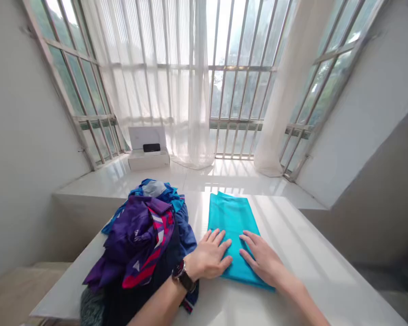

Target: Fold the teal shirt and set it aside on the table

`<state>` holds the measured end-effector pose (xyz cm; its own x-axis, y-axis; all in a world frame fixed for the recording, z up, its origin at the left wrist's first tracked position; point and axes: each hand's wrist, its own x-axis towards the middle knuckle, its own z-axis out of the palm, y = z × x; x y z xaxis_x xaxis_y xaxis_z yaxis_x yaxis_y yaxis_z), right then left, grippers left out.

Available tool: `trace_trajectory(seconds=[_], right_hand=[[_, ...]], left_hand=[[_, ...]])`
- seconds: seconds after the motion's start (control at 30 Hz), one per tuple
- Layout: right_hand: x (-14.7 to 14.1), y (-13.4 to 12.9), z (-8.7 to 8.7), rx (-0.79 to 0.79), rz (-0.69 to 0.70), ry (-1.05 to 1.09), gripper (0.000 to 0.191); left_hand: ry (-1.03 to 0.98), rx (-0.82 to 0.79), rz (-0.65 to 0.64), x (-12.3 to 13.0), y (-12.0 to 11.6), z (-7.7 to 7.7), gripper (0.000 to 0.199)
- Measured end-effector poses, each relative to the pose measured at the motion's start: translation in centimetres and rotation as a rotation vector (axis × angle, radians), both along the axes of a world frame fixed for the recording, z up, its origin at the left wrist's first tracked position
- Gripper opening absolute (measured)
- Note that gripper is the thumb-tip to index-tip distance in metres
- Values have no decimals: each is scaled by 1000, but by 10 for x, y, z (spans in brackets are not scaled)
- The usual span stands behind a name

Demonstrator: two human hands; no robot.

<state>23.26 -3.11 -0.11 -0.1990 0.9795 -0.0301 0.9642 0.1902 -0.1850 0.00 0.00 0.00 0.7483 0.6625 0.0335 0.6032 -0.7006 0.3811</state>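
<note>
A turquoise cloth garment [231,213], folded into a long flat rectangle, lies on the white table [302,253]. My left hand [211,256] rests on its left edge with the fingers spread, a dark-strapped watch [184,276] on that wrist. On the garment's right side lies my right hand [261,258], fingers stretched and apart. Neither hand grips the fabric. Left of my left hand sits a heap of crumpled clothes, with a purple shirt [131,231] with red and white stripes on top and blue garments [185,226] around it.
Behind the table, a white sill [190,179] runs below barred windows [238,81] with sheer white curtains [190,113]. An open white box [149,158] with a black device [151,147] stands on the sill at left. Walls flank both sides.
</note>
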Motion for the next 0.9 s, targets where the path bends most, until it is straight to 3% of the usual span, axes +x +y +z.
trace_trajectory(seconds=[0.13, 0.3, 0.43, 0.53, 0.6, 0.7, 0.77, 0.9], right_hand=[[-6, -35, -6, 33, -76, -65, 62], [-44, -71, -16, 181, -143, -193, 51], [-62, -77, 3, 147, -43, -145, 29], [-37, -58, 25, 53, -12, -8, 37], [-4, -41, 27, 112, -58, 23, 39], [46, -24, 9, 39, -134, -21, 60], [62, -20, -8, -3, -187, -61, 66], [43, -19, -21, -29, -383, -239, 64]], left_hand=[[6, 83, 15, 4, -6, 8, 49], [21, 245, 33, 6, -10, 10, 40], [23, 260, 108, 8, -18, 10, 36], [17, 174, 140, 8, -27, 13, 44], [-9, 113, 78, 7, -31, 16, 64], [-47, 52, -29, 3, -32, 18, 98], [-43, 17, -44, 1, -26, 17, 104], [7, 25, 37, -5, -7, 11, 104]])
